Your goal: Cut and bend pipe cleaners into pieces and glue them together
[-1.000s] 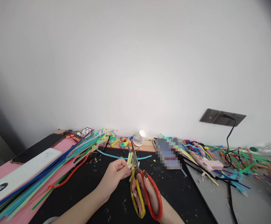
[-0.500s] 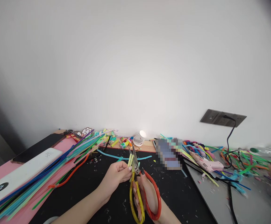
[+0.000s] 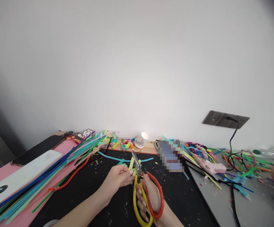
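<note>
A bundle of colored straws [image 3: 44, 170] is spread at 9 o'clock of the left hand [image 3: 118, 179], which is pinched shut on yellow-green straw pieces [image 3: 132, 164]. At 3 o'clock, scissors [image 3: 143, 192] with 1 yellow and 1 red handle are gripped by the right hand [image 3: 148, 201], blades closed on the pieces above the black mat [image 3: 174, 195].

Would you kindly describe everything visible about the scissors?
The scissors have short grey metal blades and two large loop handles, one yellow, one red-orange, seemingly plastic-coated. The right hand grips the handles; the blades point away, closed on pale yellow-green strips pinched by the left hand, above the black tabletop.
</note>
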Available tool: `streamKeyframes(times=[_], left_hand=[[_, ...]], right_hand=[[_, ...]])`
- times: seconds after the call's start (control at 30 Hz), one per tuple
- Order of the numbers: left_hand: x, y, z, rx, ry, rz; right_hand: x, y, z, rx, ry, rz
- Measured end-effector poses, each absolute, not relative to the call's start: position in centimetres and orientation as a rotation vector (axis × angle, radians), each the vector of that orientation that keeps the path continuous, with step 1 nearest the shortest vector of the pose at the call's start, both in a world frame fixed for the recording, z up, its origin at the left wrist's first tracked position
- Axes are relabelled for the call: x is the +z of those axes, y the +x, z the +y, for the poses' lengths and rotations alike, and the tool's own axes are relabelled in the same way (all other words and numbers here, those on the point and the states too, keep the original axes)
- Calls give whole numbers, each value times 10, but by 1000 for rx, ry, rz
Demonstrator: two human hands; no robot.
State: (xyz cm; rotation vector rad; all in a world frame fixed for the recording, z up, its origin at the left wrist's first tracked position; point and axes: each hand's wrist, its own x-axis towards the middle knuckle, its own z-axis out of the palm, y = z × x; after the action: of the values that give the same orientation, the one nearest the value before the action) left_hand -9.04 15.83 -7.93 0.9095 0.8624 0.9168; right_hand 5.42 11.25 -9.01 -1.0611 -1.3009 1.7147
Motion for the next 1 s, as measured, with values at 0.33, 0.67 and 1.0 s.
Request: streamKeyframes(times=[0.33,0.67,1.0], left_hand=[[-89,-103,170,896,1353,1242],[-79,-117,172,825,2041,1824],[-90,-103,166,606,2181,1676]], right_hand=[[-65,55,121,1808,-1155,-723],[-60,53,120,1759,-1174,-720],[-64,53,120,1720,-1197,-753]])
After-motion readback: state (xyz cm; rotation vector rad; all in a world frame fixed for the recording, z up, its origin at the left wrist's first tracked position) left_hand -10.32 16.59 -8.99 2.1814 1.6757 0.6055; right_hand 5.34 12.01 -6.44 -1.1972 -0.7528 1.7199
